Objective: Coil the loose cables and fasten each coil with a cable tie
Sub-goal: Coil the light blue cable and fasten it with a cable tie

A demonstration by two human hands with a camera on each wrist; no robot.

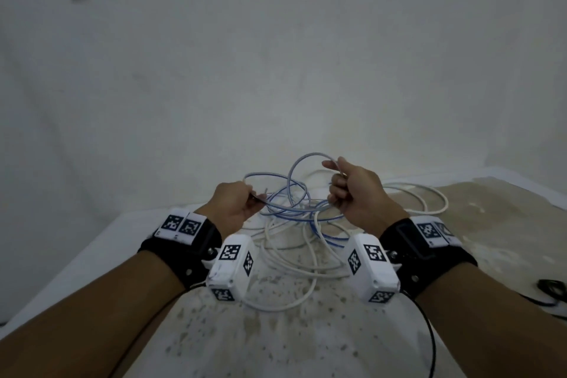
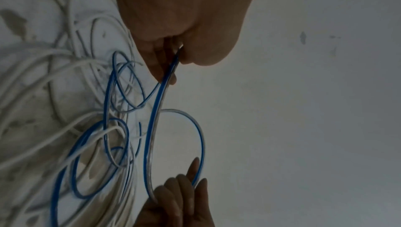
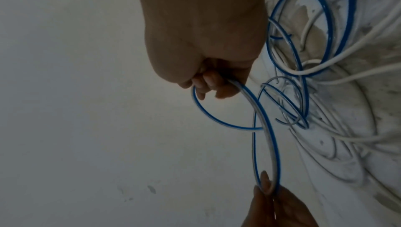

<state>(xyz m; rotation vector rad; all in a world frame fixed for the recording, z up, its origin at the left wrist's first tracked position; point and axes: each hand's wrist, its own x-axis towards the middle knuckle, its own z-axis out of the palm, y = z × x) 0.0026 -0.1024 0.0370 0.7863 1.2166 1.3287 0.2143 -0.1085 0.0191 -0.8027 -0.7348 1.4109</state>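
A thin blue-and-clear cable (image 1: pixel 294 190) loops loosely above a tangle of white cable (image 1: pixel 294 258) on a stained white surface. My left hand (image 1: pixel 236 202) pinches one stretch of the blue cable between thumb and fingers, as the left wrist view shows (image 2: pixel 171 66). My right hand (image 1: pixel 352 190) has its fingers curled round a loop of the same cable (image 3: pixel 219 84). Between the two hands the blue cable (image 3: pixel 271 145) runs in an arc. Its other loops (image 2: pixel 86 162) hang down into the white tangle. No cable tie is in view.
A white cable loop (image 1: pixel 429 196) spreads to the right behind my right hand. A black cord (image 1: pixel 429 331) runs down from my right wrist and a small black object (image 1: pixel 550 287) lies at the right edge. A plain grey wall (image 1: pixel 276 55) stands close behind the surface.
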